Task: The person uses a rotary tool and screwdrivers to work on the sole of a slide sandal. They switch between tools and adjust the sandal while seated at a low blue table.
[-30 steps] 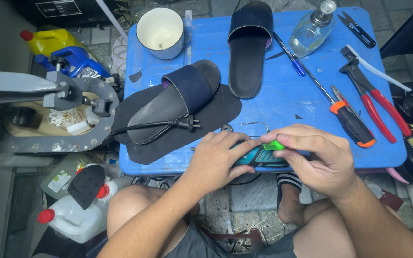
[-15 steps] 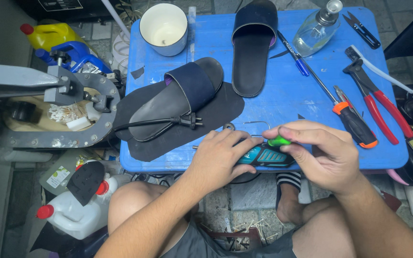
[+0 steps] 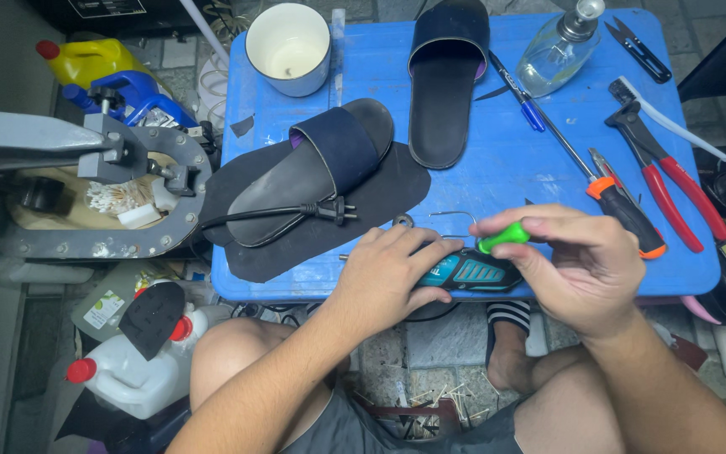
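Gripping the teal-and-black power tool [image 3: 464, 271] at the near edge of the blue table [image 3: 497, 181], the left hand [image 3: 388, 277] is closed around it; the right hand [image 3: 581, 265] pinches a small green piece [image 3: 503, 236] just above the tool.

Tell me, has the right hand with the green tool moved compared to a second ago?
Barely. The right hand holds the green tool at the teal power tool, at the blue table's near edge, just below the orange-handled screwdriver, as before.
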`<state>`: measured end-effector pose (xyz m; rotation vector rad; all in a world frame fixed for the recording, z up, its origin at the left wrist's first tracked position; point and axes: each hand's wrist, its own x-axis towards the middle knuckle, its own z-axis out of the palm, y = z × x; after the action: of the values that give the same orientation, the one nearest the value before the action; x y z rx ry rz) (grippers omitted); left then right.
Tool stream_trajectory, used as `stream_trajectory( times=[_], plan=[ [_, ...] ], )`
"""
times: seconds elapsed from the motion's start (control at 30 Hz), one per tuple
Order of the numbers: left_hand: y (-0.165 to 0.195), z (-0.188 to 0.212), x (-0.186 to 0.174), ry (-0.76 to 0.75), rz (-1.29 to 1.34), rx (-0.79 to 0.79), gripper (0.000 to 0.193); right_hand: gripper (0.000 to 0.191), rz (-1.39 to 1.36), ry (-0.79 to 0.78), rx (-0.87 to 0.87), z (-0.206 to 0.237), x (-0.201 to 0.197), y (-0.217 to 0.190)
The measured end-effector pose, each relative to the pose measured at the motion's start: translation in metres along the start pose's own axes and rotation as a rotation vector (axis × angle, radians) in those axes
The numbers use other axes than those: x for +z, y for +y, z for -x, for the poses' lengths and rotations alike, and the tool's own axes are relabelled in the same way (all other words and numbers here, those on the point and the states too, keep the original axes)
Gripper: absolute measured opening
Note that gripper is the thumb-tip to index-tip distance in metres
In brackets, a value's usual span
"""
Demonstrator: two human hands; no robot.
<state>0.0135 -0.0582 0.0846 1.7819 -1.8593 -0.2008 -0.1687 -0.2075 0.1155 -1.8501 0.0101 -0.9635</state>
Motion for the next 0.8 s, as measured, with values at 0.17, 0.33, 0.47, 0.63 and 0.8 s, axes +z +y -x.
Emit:
stream_trajectory(
  times=[0.17,0.33,0.47,0.63,0.8],
  plan=[
    [0.0,-0.001,0.0,0.036,-0.016,0.019,0.066,0.043,0.242,0.039,-0.153,-0.003,0.006,0.002],
    [0.001,0.001,-0.001,0.037,-0.026,0.022,0.067,0.037,0.217,-0.096,-0.095,-0.002,-0.006,0.003],
    [0.001,0.0,-0.001,0.008,-0.024,0.009,0.067,0.041,0.196,-0.038,-0.082,0.003,-0.006,0.01],
    [0.001,-0.001,-0.003,0.014,-0.006,0.016,0.067,0.048,0.444,0.038,-0.119,-0.001,0.004,0.009],
    [0.001,0.001,-0.001,0.034,-0.038,0.037,0.067,0.036,0.336,-0.128,-0.128,-0.015,0.0,-0.009]
  ],
)
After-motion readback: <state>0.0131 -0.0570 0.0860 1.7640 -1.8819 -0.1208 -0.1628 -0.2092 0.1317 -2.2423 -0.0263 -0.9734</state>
